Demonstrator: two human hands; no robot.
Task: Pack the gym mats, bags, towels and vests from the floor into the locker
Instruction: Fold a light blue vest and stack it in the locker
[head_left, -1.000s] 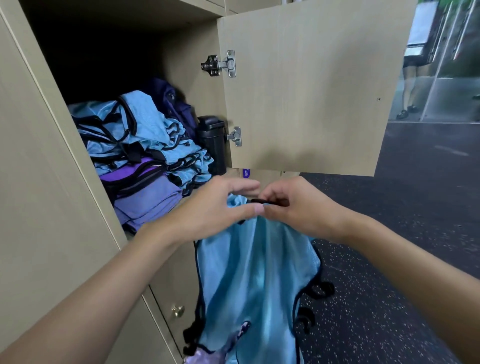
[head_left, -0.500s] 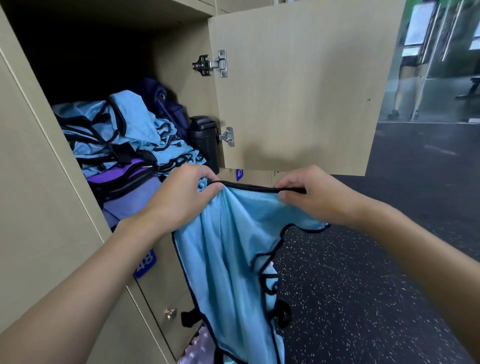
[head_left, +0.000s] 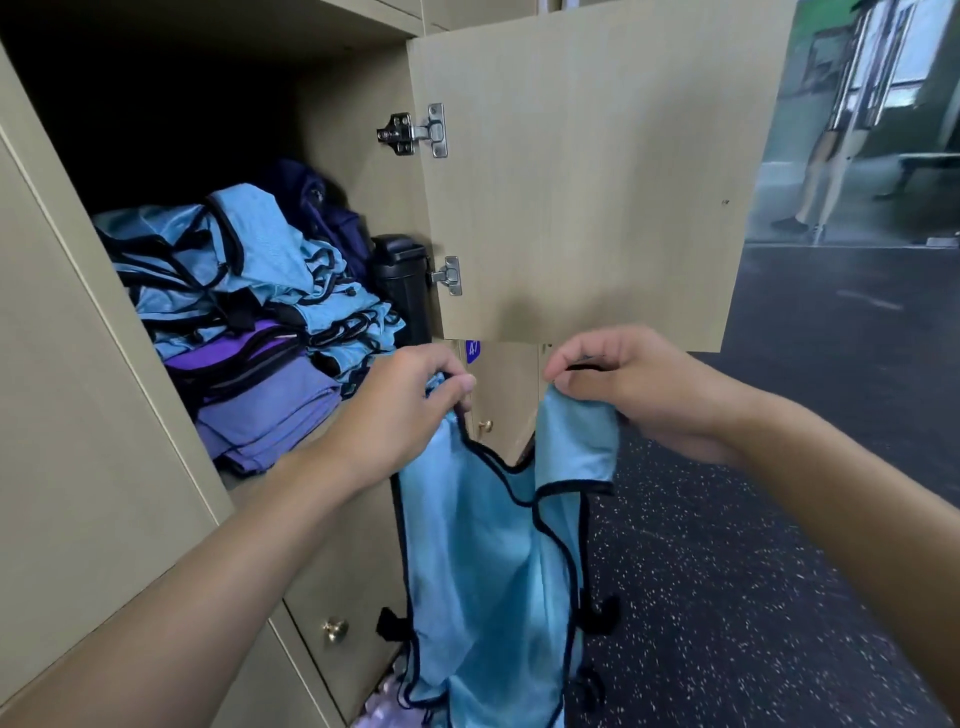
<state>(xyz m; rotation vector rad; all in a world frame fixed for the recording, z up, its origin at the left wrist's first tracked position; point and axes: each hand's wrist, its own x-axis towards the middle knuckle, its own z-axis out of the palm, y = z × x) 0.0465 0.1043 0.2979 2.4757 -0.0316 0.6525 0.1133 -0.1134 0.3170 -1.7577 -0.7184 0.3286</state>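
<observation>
A light blue vest with black trim hangs in front of the open locker. My left hand pinches one shoulder strap and my right hand pinches the other, so the neckline droops between them. Inside the locker lies a pile of blue vests on top of folded purple cloth. A dark purple bag sits behind the pile, and a black container stands at the locker's right wall.
The locker door stands open to the right, just above my hands. Closed lower doors with brass knobs are below. Dark speckled floor stretches to the right. A person's legs show far off. Pale purple cloth lies at the bottom.
My hands have moved apart along the vest's top, each ending on a shoulder strap. The vest now hangs spread open between them, its neckline showing.
</observation>
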